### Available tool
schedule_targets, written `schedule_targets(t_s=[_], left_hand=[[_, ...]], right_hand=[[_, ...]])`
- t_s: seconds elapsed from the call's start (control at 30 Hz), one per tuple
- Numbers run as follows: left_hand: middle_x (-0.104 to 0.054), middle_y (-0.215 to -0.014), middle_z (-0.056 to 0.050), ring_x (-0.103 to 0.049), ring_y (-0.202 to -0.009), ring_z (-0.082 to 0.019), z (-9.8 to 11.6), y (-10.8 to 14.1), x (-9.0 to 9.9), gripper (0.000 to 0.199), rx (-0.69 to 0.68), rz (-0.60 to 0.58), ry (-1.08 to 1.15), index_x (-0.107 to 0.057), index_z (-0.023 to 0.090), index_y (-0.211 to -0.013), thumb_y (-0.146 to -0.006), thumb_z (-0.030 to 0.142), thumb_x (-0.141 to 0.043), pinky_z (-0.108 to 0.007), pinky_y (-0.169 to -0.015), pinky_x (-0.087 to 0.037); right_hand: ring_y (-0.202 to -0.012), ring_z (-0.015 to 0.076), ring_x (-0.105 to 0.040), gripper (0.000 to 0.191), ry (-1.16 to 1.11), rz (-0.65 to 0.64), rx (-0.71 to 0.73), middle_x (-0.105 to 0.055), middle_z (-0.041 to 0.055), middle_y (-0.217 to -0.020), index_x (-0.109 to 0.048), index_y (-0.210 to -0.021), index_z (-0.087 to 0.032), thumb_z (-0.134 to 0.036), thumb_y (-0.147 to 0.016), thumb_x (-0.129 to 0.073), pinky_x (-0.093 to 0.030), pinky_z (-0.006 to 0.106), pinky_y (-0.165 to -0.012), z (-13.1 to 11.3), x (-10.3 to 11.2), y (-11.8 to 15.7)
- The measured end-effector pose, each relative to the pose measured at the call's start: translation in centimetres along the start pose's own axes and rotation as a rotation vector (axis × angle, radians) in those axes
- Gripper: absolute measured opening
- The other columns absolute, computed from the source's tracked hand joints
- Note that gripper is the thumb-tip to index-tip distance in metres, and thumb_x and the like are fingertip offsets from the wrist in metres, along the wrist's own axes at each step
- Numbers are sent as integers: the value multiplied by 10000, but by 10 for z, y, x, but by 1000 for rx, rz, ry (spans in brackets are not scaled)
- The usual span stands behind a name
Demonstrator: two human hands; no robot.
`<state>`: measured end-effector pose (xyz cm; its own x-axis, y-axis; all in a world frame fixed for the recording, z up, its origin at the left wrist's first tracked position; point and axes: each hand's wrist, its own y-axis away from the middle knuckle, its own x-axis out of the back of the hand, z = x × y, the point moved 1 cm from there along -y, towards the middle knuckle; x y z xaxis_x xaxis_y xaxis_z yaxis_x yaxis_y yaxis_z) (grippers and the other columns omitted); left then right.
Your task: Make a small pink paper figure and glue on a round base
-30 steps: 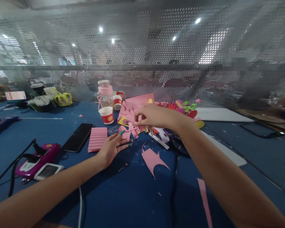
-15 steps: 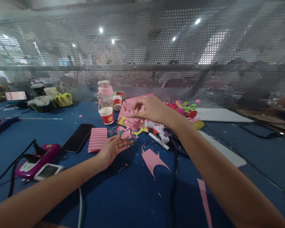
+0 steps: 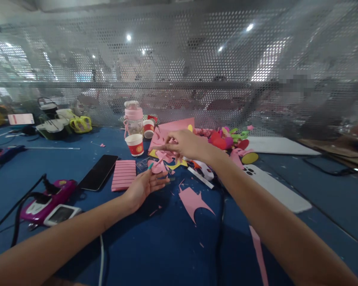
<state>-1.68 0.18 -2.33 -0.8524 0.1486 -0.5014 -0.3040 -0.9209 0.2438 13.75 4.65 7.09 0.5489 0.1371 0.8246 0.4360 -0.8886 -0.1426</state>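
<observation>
Palm up and fingers spread, my left hand is open beside the striped pink pad. Nothing that I can make out lies in it. My right hand hovers over the pink paper scraps, its fingers bent and apart, with nothing visible between them. Behind it lies a pink sheet. A white and orange glue gun is partly hidden under my right forearm. In front of it are a white strip and a cut pink paper piece.
A red and white paper cup, a pink-topped bottle and a second cup stand at the back. To the left lie a black phone and a purple power strip. White boards and a black cable are rightward.
My right hand has moved slightly down and toward me, uncovering more of the pink sheet behind it. My left hand stays nearly in place, still palm up. The view has shifted slightly.
</observation>
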Motion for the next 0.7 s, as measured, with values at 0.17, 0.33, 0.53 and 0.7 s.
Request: schedule_targets(t_s=[0.17,0.33,0.53,0.7], left_hand=[[-714,-911,-146,-676,-810,-229,-1,-1,2,240,4,-17,10,-620,110,-839,-862,318,-502,-354,-847,-454],[-693,-973,-153,-668,-831,-222,-2,-2,3,321,-24,77,33,-562,98,-1089,-909,305,-395,-348,-827,-459],[-684,-913,-143,-663,-716,-195,-4,-6,4,438,-43,126,61,-403,87,-1290,-913,307,-376,-341,-774,-481],[-685,-845,-109,-662,-707,-189,-2,-5,0,386,-24,183,53,-397,110,-1275,-929,262,-319,-335,-759,-491]], right_hand=[[-617,129,-619,204,22,-249,-67,-660,64,-833,-564,-887,-157,-349,-859,-503,-444,224,-573,-1,17,10],[-616,179,-617,148,398,47,-243,-648,101,-734,-606,-846,-141,-259,-841,-517,-410,261,-554,8,35,13],[-485,114,-527,319,123,-475,-9,-593,15,-587,-635,-840,-175,-468,-814,-513,-365,234,-488,-1,40,25],[-484,124,-486,268,359,-114,-161,-553,27,-546,-621,-793,-150,-377,-835,-485,-322,256,-481,1,40,20]])
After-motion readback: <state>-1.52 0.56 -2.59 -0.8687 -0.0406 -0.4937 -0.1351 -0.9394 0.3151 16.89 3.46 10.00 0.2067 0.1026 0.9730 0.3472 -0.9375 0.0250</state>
